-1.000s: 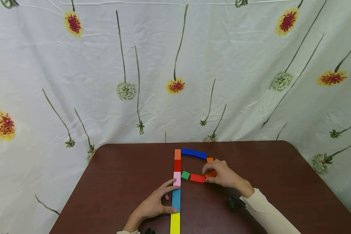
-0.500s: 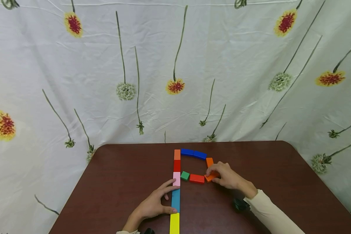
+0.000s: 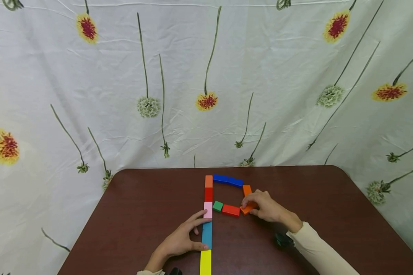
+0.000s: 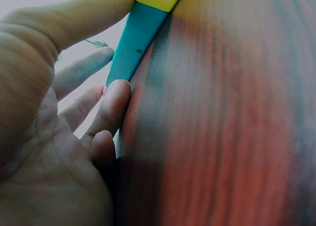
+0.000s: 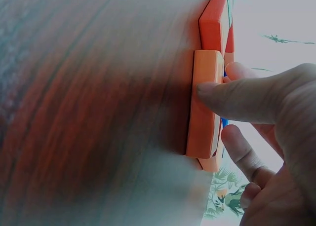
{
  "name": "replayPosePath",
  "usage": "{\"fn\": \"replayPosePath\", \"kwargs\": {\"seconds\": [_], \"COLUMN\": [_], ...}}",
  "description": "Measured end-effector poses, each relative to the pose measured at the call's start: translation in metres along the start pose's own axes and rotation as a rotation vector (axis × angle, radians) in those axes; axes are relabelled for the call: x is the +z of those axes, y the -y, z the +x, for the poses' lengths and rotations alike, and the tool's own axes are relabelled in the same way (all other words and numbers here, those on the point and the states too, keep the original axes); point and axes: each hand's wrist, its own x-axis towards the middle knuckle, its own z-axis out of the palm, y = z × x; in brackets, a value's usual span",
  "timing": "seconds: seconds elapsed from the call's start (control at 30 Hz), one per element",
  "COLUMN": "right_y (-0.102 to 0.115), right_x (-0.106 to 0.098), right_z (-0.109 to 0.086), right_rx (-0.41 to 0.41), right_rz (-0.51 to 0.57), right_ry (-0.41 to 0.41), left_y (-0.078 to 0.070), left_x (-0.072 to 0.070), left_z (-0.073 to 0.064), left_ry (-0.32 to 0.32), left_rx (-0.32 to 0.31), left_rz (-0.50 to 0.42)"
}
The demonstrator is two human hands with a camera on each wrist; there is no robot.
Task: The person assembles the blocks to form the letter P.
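Note:
My right hand pinches an orange block at the lower right of a curve of blocks; in the right wrist view the thumb presses the near face of that orange block. Its left end meets a red block, and a green block sits beyond that. My left hand rests along a straight column, thumb at the joint of the blue block and the yellow block. Its longer fingertips touch the pink block. The left wrist view shows these fingers spread beside the blue block.
At the column's far end lie a dark red block and an orange-red one. Two dark blue blocks and another orange block continue the curve. The brown table ends before a flowered cloth.
My right hand has shifted slightly right and uncovered more of the orange blocks. The red block and the held orange block have slid slightly left, toward the green block. My left hand stays put.

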Motion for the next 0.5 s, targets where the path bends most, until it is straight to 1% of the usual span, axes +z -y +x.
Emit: {"fn": "replayPosePath", "kwargs": {"seconds": [0.23,0.33,0.43,0.5], "right_y": [-0.0002,0.0005,0.0003,-0.0007], "right_x": [-0.0001,-0.0014,-0.0038,-0.0066], "right_z": [0.0022,0.001,-0.0021,-0.0053], "right_rx": [-0.009,-0.017,-0.021,-0.022], "right_rz": [-0.001,0.017,0.045,0.047], "right_ry": [-0.002,-0.008,-0.028,-0.061], "left_y": [-0.0003,0.0,0.0005,0.0004], "left_x": [-0.0008,-0.0008,-0.0011,-0.0021], "left_z": [-0.0005,-0.0005,-0.0005,-0.0006], "left_ry": [-0.006,-0.006,-0.004,-0.003], "left_rx": [-0.004,-0.004,-0.004,0.001], "left_rz": [0.004,-0.002,-0.012,-0.022]}}
